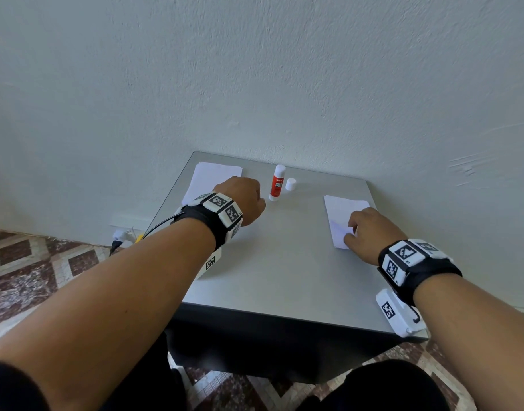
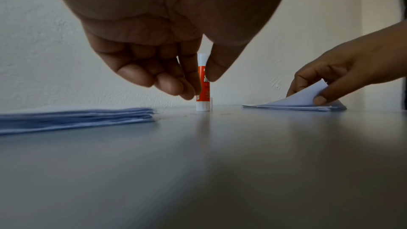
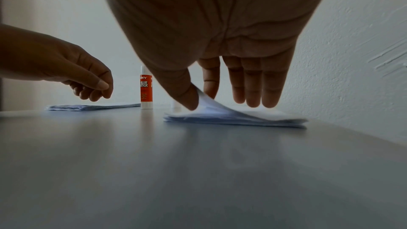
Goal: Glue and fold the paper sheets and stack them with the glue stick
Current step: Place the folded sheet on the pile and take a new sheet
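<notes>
An orange and white glue stick (image 1: 277,183) stands upright and uncapped at the back of the grey table (image 1: 284,262), with its white cap (image 1: 290,184) just to its right. My left hand (image 1: 249,200) hovers just in front and left of the stick, fingers loosely curled, holding nothing (image 2: 199,87). A flat stack of white sheets (image 1: 213,182) lies at the far left. My right hand (image 1: 351,232) is on the right paper stack (image 1: 343,215). Its thumb and forefinger pinch the near corner of the top sheet (image 3: 209,107), which curls up off the stack.
A pale wall (image 1: 314,84) runs directly behind the table. The table's left edge drops to a patterned tile floor (image 1: 32,262), with a wall socket and plugs (image 1: 121,234) low on the left. Bare grey tabletop lies between the two stacks.
</notes>
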